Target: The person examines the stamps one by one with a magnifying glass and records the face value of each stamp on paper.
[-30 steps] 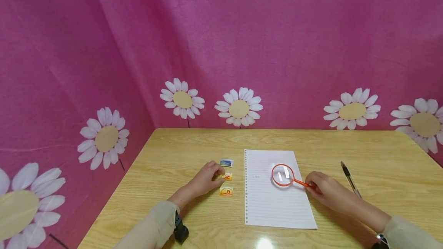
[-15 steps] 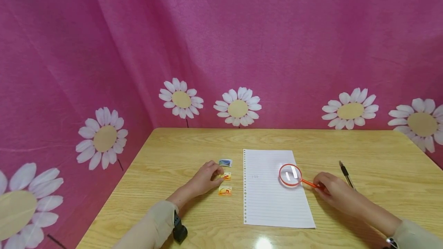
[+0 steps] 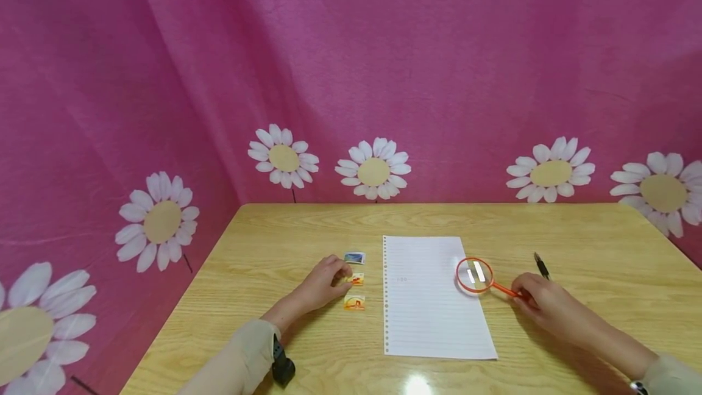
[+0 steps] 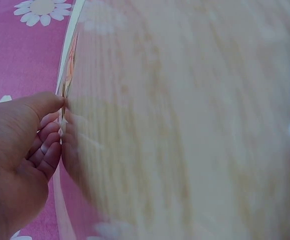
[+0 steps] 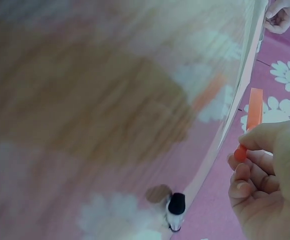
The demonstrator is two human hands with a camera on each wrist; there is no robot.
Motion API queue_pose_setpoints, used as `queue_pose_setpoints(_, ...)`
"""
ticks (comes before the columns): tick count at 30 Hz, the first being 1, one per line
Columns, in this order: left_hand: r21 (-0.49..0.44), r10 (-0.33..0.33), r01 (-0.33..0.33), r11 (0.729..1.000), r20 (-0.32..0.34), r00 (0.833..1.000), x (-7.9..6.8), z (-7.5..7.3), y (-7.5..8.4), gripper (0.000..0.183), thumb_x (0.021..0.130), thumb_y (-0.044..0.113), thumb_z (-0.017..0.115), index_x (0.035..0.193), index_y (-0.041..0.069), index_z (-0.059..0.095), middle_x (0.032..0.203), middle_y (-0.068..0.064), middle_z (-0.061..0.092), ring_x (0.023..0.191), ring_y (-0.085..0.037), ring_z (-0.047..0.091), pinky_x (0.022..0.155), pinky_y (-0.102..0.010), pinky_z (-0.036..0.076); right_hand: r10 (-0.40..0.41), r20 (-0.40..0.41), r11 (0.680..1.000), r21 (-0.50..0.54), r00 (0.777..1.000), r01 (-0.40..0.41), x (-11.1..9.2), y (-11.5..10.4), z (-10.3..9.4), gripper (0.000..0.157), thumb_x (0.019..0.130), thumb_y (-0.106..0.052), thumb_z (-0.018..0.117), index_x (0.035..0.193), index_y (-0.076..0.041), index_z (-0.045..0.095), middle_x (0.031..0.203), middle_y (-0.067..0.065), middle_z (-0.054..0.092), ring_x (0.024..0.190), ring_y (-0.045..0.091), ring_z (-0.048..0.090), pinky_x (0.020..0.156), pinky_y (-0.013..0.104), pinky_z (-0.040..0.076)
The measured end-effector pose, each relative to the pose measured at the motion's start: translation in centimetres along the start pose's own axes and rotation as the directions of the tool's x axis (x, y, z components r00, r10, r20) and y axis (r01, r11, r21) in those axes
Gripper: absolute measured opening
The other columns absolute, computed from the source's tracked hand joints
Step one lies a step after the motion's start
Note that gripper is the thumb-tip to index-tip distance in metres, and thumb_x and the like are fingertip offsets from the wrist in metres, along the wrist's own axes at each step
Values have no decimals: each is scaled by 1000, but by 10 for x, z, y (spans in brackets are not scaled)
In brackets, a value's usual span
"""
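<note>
My right hand (image 3: 554,306) pinches the handle of an orange-rimmed magnifying glass (image 3: 459,285). Its lens overlaps the right edge of a lined sheet of paper (image 3: 422,322), with small faint writing near the left margin. In the right wrist view the orange handle (image 5: 254,107) sits between thumb and fingers. My left hand (image 3: 322,285) rests at the middle of three small picture stamps, its fingertips on the left edge of that orange-yellow stamp (image 3: 358,279). A blue stamp (image 3: 354,258) lies beyond it, another orange-yellow stamp (image 3: 354,303) nearer me.
A black-tipped pen (image 3: 542,266) lies right of the paper, partly hidden behind my right hand. The wooden table (image 3: 307,224) ends at a pink curtain (image 3: 428,78) printed with daisies, behind and at the left.
My right hand has moved to the right with the magnifying glass, taking the lens from over the paper to its right edge. The left hand has stayed at the middle stamp.
</note>
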State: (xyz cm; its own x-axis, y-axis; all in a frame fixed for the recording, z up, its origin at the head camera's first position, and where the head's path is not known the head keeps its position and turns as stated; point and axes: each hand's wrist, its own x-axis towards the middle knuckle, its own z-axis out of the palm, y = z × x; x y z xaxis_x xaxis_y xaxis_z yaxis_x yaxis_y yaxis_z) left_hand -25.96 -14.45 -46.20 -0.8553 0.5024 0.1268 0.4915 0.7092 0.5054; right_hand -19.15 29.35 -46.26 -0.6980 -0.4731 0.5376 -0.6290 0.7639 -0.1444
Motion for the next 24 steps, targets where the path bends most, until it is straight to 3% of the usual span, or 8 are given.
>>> queue_pose_setpoints(9, 3, -19, 19, 1000, 1, 1000, 1, 3, -2, 13, 92, 17, 68, 101, 10, 62, 98, 0, 52, 89, -12, 44, 79, -25, 42, 28, 12, 999, -23, 1000, -28, -7, 4, -6, 36, 62, 8, 84, 82, -10, 60, 76, -10, 54, 68, -7, 39, 52, 17, 40)
queue_pose_setpoints(18, -4, -9, 9, 1000, 1, 1000, 1, 2, -2, 12, 92, 16, 68, 100, 10, 62, 97, 0, 52, 89, -12, 44, 79, -26, 42, 150, 76, 988, -43, 986, -147, -15, 2, -15, 27, 70, 1, 82, 83, -9, 61, 75, -9, 53, 67, -6, 39, 52, 19, 41)
queue_pose_setpoints(24, -4, 2, -2, 1000, 1, 1000, 2, 1, -2, 12, 92, 15, 68, 101, 9, 62, 96, 0, 51, 88, -11, 43, 77, -25, 40, 191, 95, 981, -39, 977, -188, -18, 3, -19, 24, 74, 1, 80, 85, -8, 61, 76, -7, 55, 67, -7, 40, 52, 19, 43)
